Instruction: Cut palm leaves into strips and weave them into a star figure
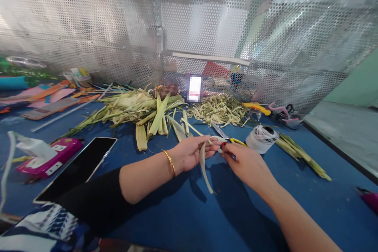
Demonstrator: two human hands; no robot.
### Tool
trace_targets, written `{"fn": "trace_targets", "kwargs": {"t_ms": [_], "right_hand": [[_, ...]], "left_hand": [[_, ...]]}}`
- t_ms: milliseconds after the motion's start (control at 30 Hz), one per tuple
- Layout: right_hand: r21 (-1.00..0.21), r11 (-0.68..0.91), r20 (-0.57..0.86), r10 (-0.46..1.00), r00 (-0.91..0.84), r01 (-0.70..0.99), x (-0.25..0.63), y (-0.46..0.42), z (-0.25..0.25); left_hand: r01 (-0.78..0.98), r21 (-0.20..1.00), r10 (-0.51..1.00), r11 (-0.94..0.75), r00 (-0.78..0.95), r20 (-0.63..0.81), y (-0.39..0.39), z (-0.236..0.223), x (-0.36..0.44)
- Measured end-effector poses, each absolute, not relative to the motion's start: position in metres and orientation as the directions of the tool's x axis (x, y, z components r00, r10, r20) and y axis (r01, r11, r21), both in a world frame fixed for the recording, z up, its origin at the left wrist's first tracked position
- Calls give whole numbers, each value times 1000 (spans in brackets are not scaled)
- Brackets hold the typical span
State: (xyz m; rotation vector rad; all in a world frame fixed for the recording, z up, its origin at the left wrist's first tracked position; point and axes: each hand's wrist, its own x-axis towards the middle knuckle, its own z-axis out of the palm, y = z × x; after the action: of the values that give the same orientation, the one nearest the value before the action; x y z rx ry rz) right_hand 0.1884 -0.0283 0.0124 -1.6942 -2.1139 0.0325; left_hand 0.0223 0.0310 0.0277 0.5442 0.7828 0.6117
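My left hand (191,152), palm turned up, holds a pale dried-husk strip (203,161) between thumb and fingers; its tail hangs down over the table. Close by on the right, my right hand (240,160) pinches a small red object (223,145) against the strip's far end; its kind is too small to tell. Just beyond the fingers lie scissors (220,130) with yellow handles (237,141), partly hidden by the right hand. A spool of white thread (261,139) stands behind that hand.
Piles of green-yellow husks (130,106) and thin shreds (220,110) lie along the perforated metal screen (203,19). More husk pieces (307,157) rest at right. At left on the blue table (165,220) are a dark phone (79,167) and a purple tissue pack (63,153).
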Motion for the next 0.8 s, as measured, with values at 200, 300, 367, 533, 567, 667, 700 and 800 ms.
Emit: {"fn": "trace_targets", "kwargs": {"t_ms": [200,300,367,533,567,667,700,800], "right_hand": [[77,639,522,628,-577,765,167,-35,9],[146,705,524,540,-659,694,154,-37,5],[72,749,545,523,-655,658,151,-40,7],[-234,754,672,582,-458,614,163,-44,18],[-325,673,694,647,-316,665,168,-42,19],[-615,354,550,833,61,704,177,-32,15],[-691,277,458,883,107,668,179,-28,14],[-838,150,218,974,69,525,177,-21,9]], "left_hand": [[-355,617,693,702,539,-478,28,28,25],[-339,629,693,700,536,-482,27,28,26],[-312,641,680,701,563,-470,27,26,27],[-200,771,711,605,571,-410,26,16,28],[-154,807,718,571,570,-399,25,15,28],[16,885,672,465,644,-365,16,13,30],[63,899,644,434,676,-358,12,13,31],[157,912,567,378,739,-363,3,9,33]]}}
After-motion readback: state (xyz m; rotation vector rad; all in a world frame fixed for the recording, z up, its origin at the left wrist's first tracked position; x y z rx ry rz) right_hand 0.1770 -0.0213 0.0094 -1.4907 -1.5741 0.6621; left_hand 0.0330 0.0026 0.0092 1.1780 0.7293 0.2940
